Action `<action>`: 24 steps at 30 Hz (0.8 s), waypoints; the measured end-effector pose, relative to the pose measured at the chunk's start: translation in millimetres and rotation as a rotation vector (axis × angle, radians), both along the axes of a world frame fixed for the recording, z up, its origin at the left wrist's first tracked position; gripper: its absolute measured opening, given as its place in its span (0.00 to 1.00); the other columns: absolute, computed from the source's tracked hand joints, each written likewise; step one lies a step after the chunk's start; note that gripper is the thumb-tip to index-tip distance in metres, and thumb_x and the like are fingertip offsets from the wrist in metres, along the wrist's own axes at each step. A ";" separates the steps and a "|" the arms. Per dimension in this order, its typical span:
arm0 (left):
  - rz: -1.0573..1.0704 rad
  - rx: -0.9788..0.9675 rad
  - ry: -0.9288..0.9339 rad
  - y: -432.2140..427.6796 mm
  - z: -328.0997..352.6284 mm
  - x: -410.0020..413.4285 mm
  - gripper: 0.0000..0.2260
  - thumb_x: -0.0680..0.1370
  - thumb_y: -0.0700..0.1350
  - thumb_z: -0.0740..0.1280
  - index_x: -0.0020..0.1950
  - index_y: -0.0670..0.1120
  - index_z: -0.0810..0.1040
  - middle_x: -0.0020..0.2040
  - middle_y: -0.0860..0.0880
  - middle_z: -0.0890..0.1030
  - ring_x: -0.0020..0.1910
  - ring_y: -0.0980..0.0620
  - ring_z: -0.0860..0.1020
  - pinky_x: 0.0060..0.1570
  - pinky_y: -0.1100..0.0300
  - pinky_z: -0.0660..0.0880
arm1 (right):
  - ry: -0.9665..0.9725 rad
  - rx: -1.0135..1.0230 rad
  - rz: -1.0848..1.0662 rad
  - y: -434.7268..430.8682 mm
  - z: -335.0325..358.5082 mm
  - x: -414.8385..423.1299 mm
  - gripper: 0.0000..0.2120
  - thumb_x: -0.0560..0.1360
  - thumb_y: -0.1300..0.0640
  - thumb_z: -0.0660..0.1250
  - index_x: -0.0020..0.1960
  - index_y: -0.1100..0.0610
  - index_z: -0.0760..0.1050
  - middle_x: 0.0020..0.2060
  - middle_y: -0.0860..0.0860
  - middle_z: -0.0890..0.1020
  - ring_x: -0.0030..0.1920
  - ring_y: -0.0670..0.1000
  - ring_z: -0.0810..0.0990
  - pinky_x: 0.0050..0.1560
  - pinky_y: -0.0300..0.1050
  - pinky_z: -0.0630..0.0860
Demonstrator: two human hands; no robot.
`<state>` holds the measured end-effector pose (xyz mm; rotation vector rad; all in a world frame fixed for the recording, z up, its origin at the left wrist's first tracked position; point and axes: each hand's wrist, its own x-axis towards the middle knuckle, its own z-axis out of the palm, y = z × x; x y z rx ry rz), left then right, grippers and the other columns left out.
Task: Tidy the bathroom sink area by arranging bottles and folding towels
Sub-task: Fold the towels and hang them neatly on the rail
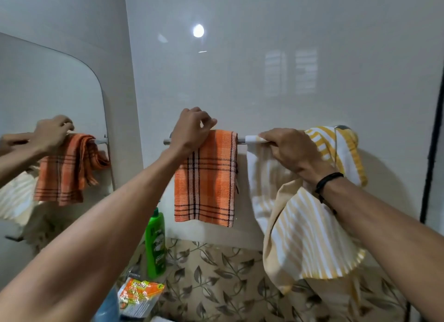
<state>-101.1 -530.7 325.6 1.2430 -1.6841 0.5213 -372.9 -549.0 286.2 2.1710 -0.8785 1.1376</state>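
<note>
While both towels hang over the rail (241,140) at mid-frame, we judge them held there for squaring up: our left hand (192,129) pinches the orange checked towel (204,177) at its top fold; our right hand (292,151), just right of it, grips the bunched yellow striped towel (307,225) against the rail.

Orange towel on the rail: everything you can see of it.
The orange towel is a coarse woven cloth, checked with dark and white lines. It hangs folded over the metal rail, flat against the wall. The left hand pinches its top left corner at the rail. A striped towel hangs to its right, apart.
</note>
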 end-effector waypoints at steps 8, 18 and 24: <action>-0.035 0.080 -0.076 46.9 -34.3 -94.0 0.27 0.82 0.61 0.61 0.30 0.44 0.71 0.30 0.46 0.77 0.32 0.46 0.70 0.34 0.52 0.63 | -0.299 -0.190 0.008 24.7 -25.7 -8.2 0.17 0.71 0.61 0.61 0.53 0.53 0.85 0.42 0.50 0.86 0.41 0.57 0.85 0.33 0.47 0.79; -0.747 0.713 1.147 66.2 -47.9 -169.8 0.11 0.79 0.41 0.70 0.58 0.36 0.81 0.51 0.39 0.85 0.50 0.41 0.85 0.50 0.50 0.83 | -0.297 0.026 0.278 66.0 -60.2 -42.6 0.20 0.70 0.70 0.62 0.57 0.59 0.84 0.52 0.52 0.86 0.53 0.54 0.85 0.52 0.53 0.82; -0.878 0.669 1.304 65.8 -61.8 -201.1 0.13 0.81 0.38 0.58 0.53 0.41 0.83 0.47 0.41 0.87 0.42 0.44 0.86 0.46 0.52 0.84 | -0.404 0.174 0.159 82.1 -93.9 -91.6 0.15 0.76 0.45 0.69 0.53 0.54 0.85 0.49 0.53 0.86 0.48 0.52 0.84 0.52 0.38 0.76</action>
